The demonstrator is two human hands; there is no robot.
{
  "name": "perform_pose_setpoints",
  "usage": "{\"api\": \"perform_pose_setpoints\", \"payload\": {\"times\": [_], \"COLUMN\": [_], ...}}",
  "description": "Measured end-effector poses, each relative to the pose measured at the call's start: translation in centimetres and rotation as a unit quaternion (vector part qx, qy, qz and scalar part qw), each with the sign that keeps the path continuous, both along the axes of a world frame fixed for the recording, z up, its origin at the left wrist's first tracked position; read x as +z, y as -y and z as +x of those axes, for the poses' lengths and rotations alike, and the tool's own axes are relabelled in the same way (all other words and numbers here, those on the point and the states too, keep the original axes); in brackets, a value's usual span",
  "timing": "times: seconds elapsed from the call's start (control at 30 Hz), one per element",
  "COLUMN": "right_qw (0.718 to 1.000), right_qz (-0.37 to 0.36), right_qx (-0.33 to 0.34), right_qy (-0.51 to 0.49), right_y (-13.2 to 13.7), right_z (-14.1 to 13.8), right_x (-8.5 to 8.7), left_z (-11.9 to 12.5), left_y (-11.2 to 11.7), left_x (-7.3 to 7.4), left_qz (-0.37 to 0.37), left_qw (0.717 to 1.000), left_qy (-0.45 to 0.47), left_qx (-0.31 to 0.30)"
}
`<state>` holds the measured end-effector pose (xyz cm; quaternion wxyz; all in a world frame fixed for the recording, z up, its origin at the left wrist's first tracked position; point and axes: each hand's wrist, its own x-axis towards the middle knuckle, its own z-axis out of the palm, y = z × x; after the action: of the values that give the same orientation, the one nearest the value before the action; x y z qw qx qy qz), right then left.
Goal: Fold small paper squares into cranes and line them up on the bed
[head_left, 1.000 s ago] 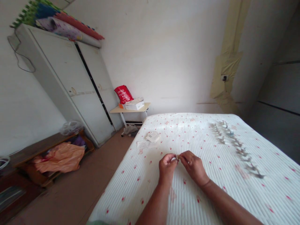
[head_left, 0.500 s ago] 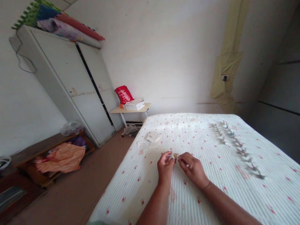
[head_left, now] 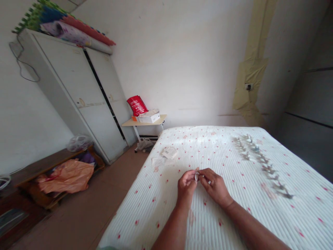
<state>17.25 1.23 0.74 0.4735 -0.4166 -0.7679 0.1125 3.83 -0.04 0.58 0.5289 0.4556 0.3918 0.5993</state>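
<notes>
Between my two hands, above the bed, is a small piece of folded paper [head_left: 197, 175], pale in colour. My left hand [head_left: 186, 184] pinches it from the left, fingers curled. From the other side, the thumb and fingertips of my right hand [head_left: 213, 184] close on its edge. Its exact shape is partly covered by my fingers. Sheets of printed paper [head_left: 168, 152] lie on the bed beyond my left hand. On the right, small folded figures, apparently paper cranes [head_left: 267, 167], stand in rows, somewhat blurred.
The bed [head_left: 205, 222] has a white ribbed cover with red dots. Past its far left corner stands a small table [head_left: 127, 122] with a red bag [head_left: 137, 105] and a white box [head_left: 149, 118]. A grey cabinet [head_left: 70, 83] and a low wooden bench [head_left: 23, 184] are at left.
My hands have come closer together and the left has shifted slightly right. The folded paper has turned, so its yellowish face no longer shows and it looks narrower.
</notes>
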Motion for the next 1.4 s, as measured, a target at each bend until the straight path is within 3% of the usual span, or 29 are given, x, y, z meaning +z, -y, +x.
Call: {"api": "perform_pose_setpoints", "payload": {"times": [0.3,0.5,0.7,0.87,1.07,1.4], "right_qw": [0.998,0.996,0.999,0.996,0.968,0.951], "right_qz": [-0.01,-0.019,-0.015,0.052,0.128,0.132], "right_qx": [0.052,0.069,0.004,-0.003,-0.062,-0.153], "right_qy": [-0.046,-0.057,-0.046,0.071,0.208,0.233], "right_y": [-0.5,-0.7,-0.7,0.1,0.2,-0.2], "right_z": [0.6,0.5,0.9,1.2,0.7,1.0], "right_x": [0.2,0.0,-0.4,0.7,1.2,0.8], "left_z": [0.0,0.1,0.0,-0.2,0.0,0.4], "left_y": [-0.3,-0.6,-1.0,-1.2,-1.1,-0.5], "left_x": [-0.9,-0.8,-1.3,-1.7,-1.8,-1.5], "left_qz": [0.002,0.017,0.0,0.0,0.006,0.014], "left_qw": [0.997,0.997,0.995,0.987,0.99,0.994], "left_qy": [-0.067,-0.064,-0.062,-0.096,-0.086,-0.067], "left_qx": [0.042,0.044,0.072,0.127,0.115,0.083]}}
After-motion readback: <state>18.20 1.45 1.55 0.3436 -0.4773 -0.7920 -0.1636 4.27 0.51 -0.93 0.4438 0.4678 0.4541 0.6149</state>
